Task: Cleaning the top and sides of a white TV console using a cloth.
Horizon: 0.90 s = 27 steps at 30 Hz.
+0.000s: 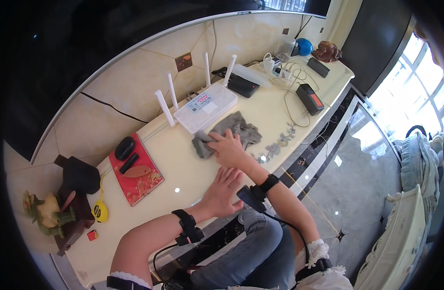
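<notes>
My right hand [227,148] rests on a crumpled grey cloth [240,128], its fingers bent into the cloth's left part. The cloth lies on a cream-coloured cabinet top [280,108] with a painted flower pattern, just in front of a white Wi-Fi router [207,108] with several upright antennas. My left hand [222,192] is at the front edge of the top, below my right wrist, with its fingers extended and nothing in it. Whether its palm touches the surface is hard to tell. Both wrists wear black straps with small devices and cables.
Left of the cloth, a red booklet [135,185] carries a black case [125,148]. Beyond it are a yellow tape measure [100,210] and a figurine [48,214]. To the right are a black box [243,85], a digital clock [310,99] and tangled cables [298,70]. A television [98,40] hangs behind.
</notes>
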Motion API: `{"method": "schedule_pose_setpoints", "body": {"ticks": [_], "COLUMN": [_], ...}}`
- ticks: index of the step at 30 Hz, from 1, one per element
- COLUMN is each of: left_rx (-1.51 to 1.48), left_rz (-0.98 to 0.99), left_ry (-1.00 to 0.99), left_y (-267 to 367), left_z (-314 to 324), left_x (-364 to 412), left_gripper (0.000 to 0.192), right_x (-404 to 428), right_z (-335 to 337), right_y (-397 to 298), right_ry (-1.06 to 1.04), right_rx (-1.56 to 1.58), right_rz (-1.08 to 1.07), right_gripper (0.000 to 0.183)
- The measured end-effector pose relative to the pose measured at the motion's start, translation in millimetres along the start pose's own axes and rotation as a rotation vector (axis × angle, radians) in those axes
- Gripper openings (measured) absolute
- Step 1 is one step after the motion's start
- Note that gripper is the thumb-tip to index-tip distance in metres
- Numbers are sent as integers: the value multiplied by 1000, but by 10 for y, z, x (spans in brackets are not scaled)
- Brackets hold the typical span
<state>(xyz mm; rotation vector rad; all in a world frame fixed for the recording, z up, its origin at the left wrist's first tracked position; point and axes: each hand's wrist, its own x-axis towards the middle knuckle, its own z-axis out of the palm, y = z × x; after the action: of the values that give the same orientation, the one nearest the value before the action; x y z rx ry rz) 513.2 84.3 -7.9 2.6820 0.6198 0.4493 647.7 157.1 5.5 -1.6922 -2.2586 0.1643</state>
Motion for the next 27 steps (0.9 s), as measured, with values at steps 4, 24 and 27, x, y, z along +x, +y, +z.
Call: {"method": "schedule_pose_setpoints", "body": {"ticks": [4, 24, 27], "left_rx": [-7, -90, -101], "left_rz": [2, 82, 25], "left_ry": [7, 153, 112], "left_y": [20, 47, 31], "left_z": [6, -21, -8], "left_x": [-8, -32, -50], "left_gripper": [77, 66, 75], "right_x": [-107, -695, -845], "right_z": [-29, -320, -242], "right_y": [-33, 1040, 856], "right_ry": [-94, 357, 315], "right_rx": [32, -247, -273], "right_rz": [-67, 471, 360], "right_gripper": [39, 39, 40]}}
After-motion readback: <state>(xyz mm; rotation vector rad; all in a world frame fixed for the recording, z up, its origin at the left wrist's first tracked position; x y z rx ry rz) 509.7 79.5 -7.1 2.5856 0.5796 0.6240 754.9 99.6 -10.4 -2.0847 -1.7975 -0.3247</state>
